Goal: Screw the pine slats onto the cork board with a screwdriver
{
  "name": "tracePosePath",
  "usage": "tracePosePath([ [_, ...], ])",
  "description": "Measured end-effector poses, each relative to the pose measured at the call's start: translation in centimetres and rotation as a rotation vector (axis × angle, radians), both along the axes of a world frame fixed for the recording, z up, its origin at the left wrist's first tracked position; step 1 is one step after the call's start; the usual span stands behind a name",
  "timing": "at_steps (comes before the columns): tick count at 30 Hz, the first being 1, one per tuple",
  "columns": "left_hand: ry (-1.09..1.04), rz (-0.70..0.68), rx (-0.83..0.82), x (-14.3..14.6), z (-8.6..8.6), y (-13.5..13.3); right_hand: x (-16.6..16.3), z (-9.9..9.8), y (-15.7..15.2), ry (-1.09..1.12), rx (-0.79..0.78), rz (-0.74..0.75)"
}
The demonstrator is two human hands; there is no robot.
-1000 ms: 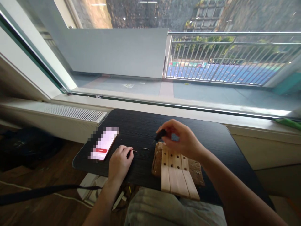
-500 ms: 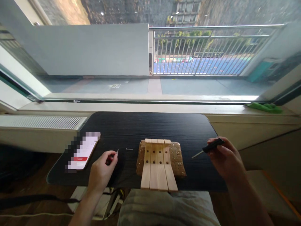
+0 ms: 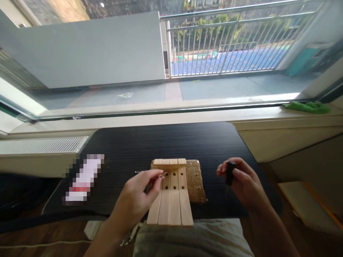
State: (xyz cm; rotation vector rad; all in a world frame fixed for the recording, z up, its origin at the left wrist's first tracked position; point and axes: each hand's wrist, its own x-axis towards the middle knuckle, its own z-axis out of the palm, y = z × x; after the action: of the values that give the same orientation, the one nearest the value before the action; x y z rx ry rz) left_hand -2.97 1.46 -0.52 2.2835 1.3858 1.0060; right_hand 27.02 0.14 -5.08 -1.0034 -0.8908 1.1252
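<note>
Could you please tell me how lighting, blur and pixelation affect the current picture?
Head view: daylight through the window glares along its lower edge; head view: below the black-handled tool in the right hand, the shaft is a faint blur; head view: the phone is masked by pixelation.

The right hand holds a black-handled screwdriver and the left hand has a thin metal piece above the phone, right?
No: the head view shows the left hand holding the metal piece above the wooden slats, not the phone. The rest holds.

Screwdriver blurred at shaft; left hand hides part of wooden slats; phone pixelated.
</note>
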Motion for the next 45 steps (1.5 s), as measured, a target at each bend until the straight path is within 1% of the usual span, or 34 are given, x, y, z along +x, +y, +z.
tracePosePath([
  [3,0.044,-0.112,-0.091,1.7,0.4,0.5,-0.6,0.4,-0.1,-0.041,-0.037,0.084],
  [7,0.069,-0.216,-0.152,3.2,0.4,0.9,-1.1,0.0,-0.2,-0.094,-0.084,0.175],
  [12,0.079,-0.306,-0.155,3.6,-0.3,1.1,-1.2,-1.1,0.1,-0.085,-0.105,0.19],
  [14,0.069,-0.31,-0.124,3.5,-0.6,1.2,-1.1,-1.5,0.2,-0.056,-0.113,0.186],
  [17,0.039,-0.276,-0.079,3.5,-0.8,1.4,-0.9,-2.0,0.3,-0.017,-0.123,0.185],
  [20,0.033,-0.266,-0.074,3.6,-1.0,1.5,-0.9,-2.4,0.3,0.004,-0.135,0.18],
  [24,0.06,-0.274,-0.098,3.6,-1.3,1.5,-1.1,-2.8,0.5,0.004,-0.163,0.167],
  [29,0.125,-0.304,-0.061,3.4,-1.4,1.8,-1.3,-2.9,0.5,-0.037,-0.185,0.176],
  [32,0.152,-0.337,-0.007,3.4,-1.2,2.2,-1.6,-2.0,0.0,-0.134,-0.205,0.21],
  [34,0.168,-0.351,0.034,3.5,-1.1,2.4,-2.0,-1.0,-0.4,-0.279,-0.207,0.239],
  [36,0.175,-0.36,0.051,3.6,-1.1,2.6,-2.6,-0.1,-0.5,-0.463,-0.161,0.267],
  [38,0.169,-0.375,0.047,3.7,-1.3,2.7,-3.3,0.5,-0.5,-0.579,-0.095,0.314],
  [41,0.145,-0.401,0.047,3.8,-1.6,2.9,-4.2,0.7,-0.5,-0.646,-0.04,0.374],
  [45,0.155,-0.4,0.084,3.8,-1.7,3.1,-4.5,0.6,-0.5,-0.711,-0.004,0.387],
])
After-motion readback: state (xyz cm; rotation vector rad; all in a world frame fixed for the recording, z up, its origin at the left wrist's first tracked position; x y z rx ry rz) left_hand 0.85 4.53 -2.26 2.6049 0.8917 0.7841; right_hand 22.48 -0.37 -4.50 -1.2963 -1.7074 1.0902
